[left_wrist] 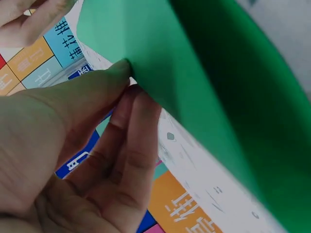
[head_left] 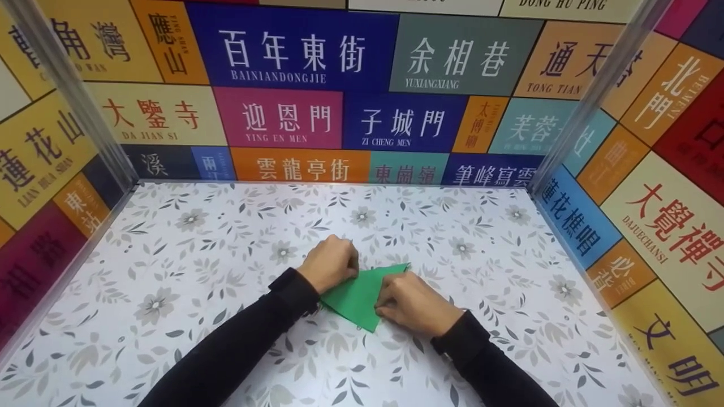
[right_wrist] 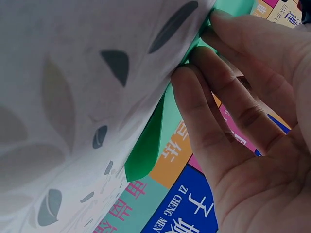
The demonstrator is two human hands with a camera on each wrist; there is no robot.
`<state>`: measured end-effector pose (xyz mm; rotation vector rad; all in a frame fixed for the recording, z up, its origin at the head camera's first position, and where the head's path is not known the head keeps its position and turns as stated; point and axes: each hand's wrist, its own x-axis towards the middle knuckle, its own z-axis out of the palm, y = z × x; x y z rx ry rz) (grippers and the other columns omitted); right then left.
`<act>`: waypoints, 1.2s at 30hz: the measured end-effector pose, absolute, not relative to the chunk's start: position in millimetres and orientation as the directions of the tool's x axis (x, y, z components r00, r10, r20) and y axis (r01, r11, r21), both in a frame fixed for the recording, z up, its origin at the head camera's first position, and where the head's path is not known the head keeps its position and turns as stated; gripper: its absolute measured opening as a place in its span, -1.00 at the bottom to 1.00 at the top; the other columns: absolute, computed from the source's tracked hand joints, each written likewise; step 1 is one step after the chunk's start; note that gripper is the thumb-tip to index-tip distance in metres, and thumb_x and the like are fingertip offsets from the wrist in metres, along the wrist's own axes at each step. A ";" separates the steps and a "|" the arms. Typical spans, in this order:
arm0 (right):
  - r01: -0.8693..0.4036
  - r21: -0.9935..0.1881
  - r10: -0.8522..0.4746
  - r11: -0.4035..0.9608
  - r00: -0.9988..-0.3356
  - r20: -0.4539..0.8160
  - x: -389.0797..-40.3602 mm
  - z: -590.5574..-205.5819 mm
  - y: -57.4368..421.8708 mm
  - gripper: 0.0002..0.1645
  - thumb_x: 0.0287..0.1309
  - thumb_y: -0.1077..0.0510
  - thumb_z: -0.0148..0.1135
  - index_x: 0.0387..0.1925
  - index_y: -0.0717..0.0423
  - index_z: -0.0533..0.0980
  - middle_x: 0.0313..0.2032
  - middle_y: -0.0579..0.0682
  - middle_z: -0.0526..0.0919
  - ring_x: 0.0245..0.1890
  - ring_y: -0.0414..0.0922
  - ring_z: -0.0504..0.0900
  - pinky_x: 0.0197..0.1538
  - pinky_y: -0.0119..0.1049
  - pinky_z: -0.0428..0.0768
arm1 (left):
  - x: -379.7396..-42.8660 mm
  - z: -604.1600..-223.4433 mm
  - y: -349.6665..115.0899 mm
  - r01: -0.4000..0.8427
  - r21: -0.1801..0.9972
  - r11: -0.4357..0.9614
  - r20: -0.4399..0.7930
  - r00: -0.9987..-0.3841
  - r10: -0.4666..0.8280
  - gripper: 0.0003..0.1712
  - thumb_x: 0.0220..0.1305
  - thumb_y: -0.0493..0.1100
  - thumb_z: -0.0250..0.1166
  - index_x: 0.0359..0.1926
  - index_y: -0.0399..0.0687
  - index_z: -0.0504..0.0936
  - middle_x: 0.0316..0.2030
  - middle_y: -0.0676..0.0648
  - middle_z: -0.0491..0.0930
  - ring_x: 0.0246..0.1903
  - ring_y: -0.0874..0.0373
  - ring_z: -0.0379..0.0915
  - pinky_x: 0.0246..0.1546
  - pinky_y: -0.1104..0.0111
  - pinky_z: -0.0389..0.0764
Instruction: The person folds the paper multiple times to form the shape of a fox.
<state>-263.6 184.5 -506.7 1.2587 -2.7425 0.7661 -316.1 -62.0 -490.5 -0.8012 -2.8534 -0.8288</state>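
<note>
A folded sheet of green paper (head_left: 355,297) lies between my two hands on the patterned tabletop. At its upper left edge, my left hand (head_left: 331,263) pinches the paper between thumb and fingertips. In the left wrist view, a layer of the green paper (left_wrist: 146,53) stands away from another, leaving a dark gap between them. My right hand (head_left: 417,302) holds the paper's right side with thumb and forefinger, its other fingertips resting along the edge. From the right wrist, a loose flap of the green paper (right_wrist: 146,150) shows beyond the fingers, slightly raised off the table.
The white tabletop (head_left: 226,249) carries a grey flower and leaf print. Upright panels with colourful blocks of lettering enclose it at the back (head_left: 294,51), left (head_left: 39,147) and right (head_left: 650,209). Black sleeves with dark wrist bands (head_left: 294,291) cover both forearms.
</note>
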 end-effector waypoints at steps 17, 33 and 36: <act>-0.735 -0.433 -0.717 0.522 -0.653 0.244 -265.1 -508.0 185.0 -0.84 0.20 0.34 0.67 -0.33 0.01 0.91 -0.32 -0.09 0.83 -0.26 -0.20 0.75 -0.06 -0.27 0.80 | -329.1 -484.7 -68.1 0.425 0.528 0.736 0.084 -0.888 0.452 -0.90 0.14 -0.35 0.72 -0.42 -0.11 0.95 -0.45 -0.06 0.89 -0.46 0.15 0.64 -0.25 0.26 0.75; -0.738 -0.413 -0.721 0.534 -0.652 0.233 -265.0 -507.2 184.3 -0.89 0.25 0.31 0.68 -0.28 0.04 0.92 -0.30 -0.09 0.84 -0.24 -0.18 0.77 -0.01 -0.22 0.82 | -333.2 -483.3 -76.8 0.299 0.568 0.767 -0.021 -0.926 0.377 -0.84 0.17 -0.27 0.80 -0.42 -0.14 0.95 -0.48 -0.04 0.88 -0.50 0.21 0.55 -0.36 0.43 0.54; -0.733 -0.420 -0.719 0.535 -0.656 0.229 -264.9 -506.7 184.8 -0.90 0.26 0.30 0.67 -0.28 0.03 0.92 -0.30 -0.09 0.84 -0.24 -0.17 0.76 -0.01 -0.22 0.83 | -333.8 -482.3 -76.4 0.284 0.554 0.783 -0.040 -0.930 0.366 -0.85 0.20 -0.27 0.80 -0.41 -0.12 0.95 -0.47 -0.04 0.88 -0.50 0.20 0.54 -0.35 0.43 0.52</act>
